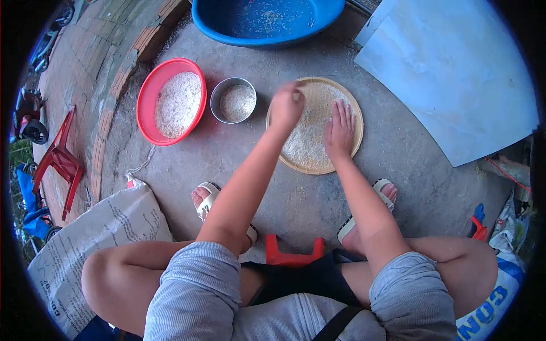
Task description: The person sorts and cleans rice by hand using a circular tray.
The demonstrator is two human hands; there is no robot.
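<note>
A round, shallow woven tray (316, 170) lies on the ground in front of me, with pale grain (306, 145) spread over it. My left hand (286, 108) is raised at the tray's left edge. Its fingers are curled closed and a little blurred; what they hold, if anything, is hidden. On the tray's right side, my right hand (341, 128) rests on the grain, palm down and fingers stretched out. To the left of the tray stands a round metal pan (212, 105) with some grain in it. Beyond that sits a red plastic basin (142, 116) holding much whitish grain.
At the top is a large blue tub (227, 38) with scattered grain inside. A pale sheet (449, 68) lies at the upper right. A white sack (108, 244) is by my left knee, and a red stool (296, 258) is beneath me. A red chair (61, 159) stands far left.
</note>
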